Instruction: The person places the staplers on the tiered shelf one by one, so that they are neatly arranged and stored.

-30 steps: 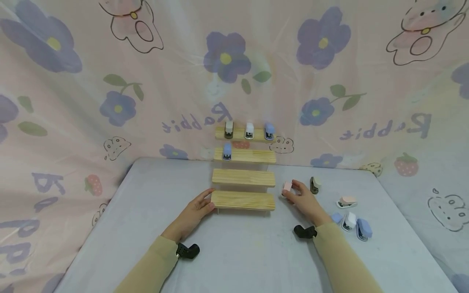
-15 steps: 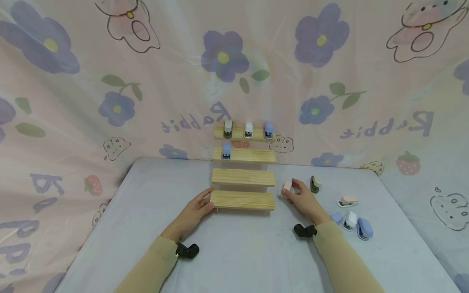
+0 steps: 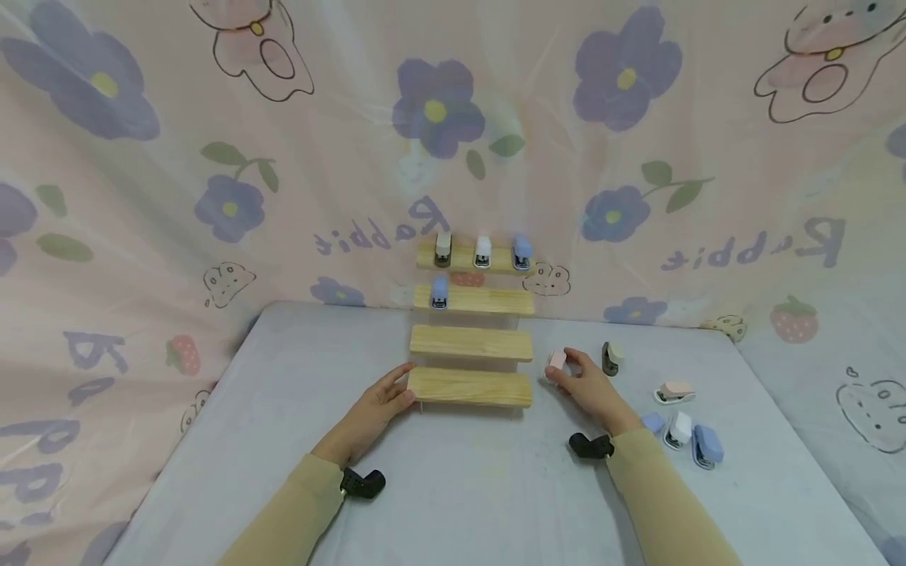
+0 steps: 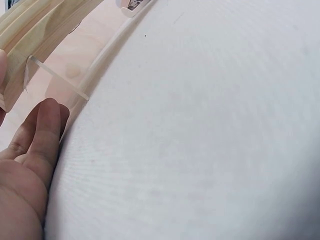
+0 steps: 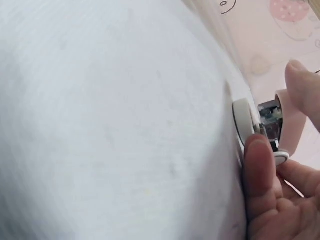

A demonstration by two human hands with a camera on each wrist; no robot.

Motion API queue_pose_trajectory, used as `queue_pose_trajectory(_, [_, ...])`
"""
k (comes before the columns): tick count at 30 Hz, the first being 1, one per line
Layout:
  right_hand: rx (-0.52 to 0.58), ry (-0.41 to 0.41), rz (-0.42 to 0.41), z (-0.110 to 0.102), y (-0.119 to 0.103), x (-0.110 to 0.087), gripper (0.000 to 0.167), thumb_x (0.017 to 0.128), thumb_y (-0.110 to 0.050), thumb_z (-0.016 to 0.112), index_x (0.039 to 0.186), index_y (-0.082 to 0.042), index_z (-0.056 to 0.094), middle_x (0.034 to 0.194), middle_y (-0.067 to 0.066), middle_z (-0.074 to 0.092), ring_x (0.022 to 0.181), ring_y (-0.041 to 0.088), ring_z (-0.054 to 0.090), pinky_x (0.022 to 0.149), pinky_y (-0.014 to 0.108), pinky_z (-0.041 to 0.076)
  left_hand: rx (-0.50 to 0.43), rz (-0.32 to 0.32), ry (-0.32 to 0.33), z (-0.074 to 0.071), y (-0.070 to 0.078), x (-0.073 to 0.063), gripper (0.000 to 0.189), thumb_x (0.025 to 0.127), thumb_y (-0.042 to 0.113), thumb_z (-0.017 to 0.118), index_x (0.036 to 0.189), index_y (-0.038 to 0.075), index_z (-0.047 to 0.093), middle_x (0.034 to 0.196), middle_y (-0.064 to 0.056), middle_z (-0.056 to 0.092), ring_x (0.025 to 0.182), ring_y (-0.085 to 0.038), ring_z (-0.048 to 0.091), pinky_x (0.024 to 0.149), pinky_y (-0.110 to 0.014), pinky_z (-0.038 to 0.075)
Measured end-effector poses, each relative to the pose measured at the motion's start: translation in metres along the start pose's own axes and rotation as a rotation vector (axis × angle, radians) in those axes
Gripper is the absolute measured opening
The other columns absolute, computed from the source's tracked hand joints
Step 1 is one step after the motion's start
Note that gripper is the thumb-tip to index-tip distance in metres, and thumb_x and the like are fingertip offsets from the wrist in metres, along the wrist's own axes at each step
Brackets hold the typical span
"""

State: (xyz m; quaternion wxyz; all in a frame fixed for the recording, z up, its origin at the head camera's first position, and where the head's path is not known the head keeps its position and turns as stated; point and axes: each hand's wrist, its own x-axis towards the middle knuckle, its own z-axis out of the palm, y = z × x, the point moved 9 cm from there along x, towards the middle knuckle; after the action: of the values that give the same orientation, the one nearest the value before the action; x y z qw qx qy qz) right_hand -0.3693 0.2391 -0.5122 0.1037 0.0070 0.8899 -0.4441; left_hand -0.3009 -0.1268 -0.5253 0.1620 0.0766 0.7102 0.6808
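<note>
In the head view, a stepped wooden display rack [image 3: 470,343] with several shelves stands mid-table. My left hand [image 3: 377,406] holds the left end of its lowest shelf [image 3: 470,387], thumb at the front corner and forefinger at the back one. The left wrist view shows the other fingers [image 4: 47,122] below that shelf, near a clear support. To the rack's right, my right hand [image 3: 587,385] grips a small pink-and-white stapler [image 3: 557,361]. Seen from the right wrist, the stapler [image 5: 292,122] has its white base at the tabletop, with thumb and fingers around it.
Three staplers, grey [image 3: 443,249], white [image 3: 483,251] and blue [image 3: 521,251], line the top shelf; a blue one [image 3: 440,292] stands one shelf down. Several more lie right, including dark-and-cream [image 3: 611,358], pink [image 3: 675,391], white [image 3: 678,429] and blue [image 3: 707,446]. A patterned curtain [image 3: 318,157] hangs behind.
</note>
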Motion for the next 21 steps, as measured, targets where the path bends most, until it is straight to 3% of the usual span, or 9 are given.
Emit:
queue_pose_trajectory(3, [0.007, -0.004, 0.0, 0.001, 0.0002, 0.0, 0.094, 0.086, -0.057, 0.065, 0.152, -0.007, 0.023, 0.098, 0.009, 0.061, 0.082, 0.019, 0.056, 0.076, 0.032, 0.041, 0.001, 0.005, -0.001, 0.0001, 0.001, -0.0009, 0.068, 0.094, 0.04, 0.062, 0.152, 0.031, 0.028, 0.142, -0.008, 0.048, 0.127, -0.022, 0.048, 0.11, -0.047, 0.026])
queue_pose_trajectory(6, [0.021, -0.001, 0.0, 0.0005, 0.0002, 0.0003, 0.094, 0.085, -0.056, 0.068, 0.152, -0.007, 0.024, 0.091, 0.008, 0.062, 0.08, 0.019, 0.056, 0.074, 0.033, 0.041, -0.009, 0.004, -0.001, 0.0002, 0.0026, -0.0013, 0.068, 0.094, 0.039, 0.062, 0.152, 0.031, 0.029, 0.141, -0.007, 0.049, 0.127, -0.021, 0.048, 0.11, -0.046, 0.027])
queue_pose_trajectory(14, [0.067, 0.002, 0.024, 0.0031, 0.0022, 0.0009, 0.088, 0.085, -0.052, 0.07, 0.149, -0.009, 0.028, 0.097, 0.009, 0.06, 0.083, 0.02, 0.055, 0.072, 0.032, 0.043, 0.024, 0.001, 0.01, -0.0014, 0.0041, -0.0029, 0.066, 0.094, 0.039, 0.062, 0.151, 0.033, 0.03, 0.14, -0.006, 0.051, 0.127, -0.02, 0.048, 0.11, -0.046, 0.027])
queue_pose_trajectory(21, [0.042, 0.01, 0.017, 0.0006, 0.0015, -0.0006, 0.084, 0.086, -0.049, 0.07, 0.147, -0.007, 0.03, 0.101, 0.012, 0.06, 0.084, 0.021, 0.058, 0.072, 0.033, 0.045, 0.05, -0.004, 0.001, -0.0004, 0.0007, 0.0008, 0.068, 0.093, 0.043, 0.062, 0.151, 0.035, 0.028, 0.14, -0.004, 0.051, 0.127, -0.019, 0.048, 0.11, -0.047, 0.027])
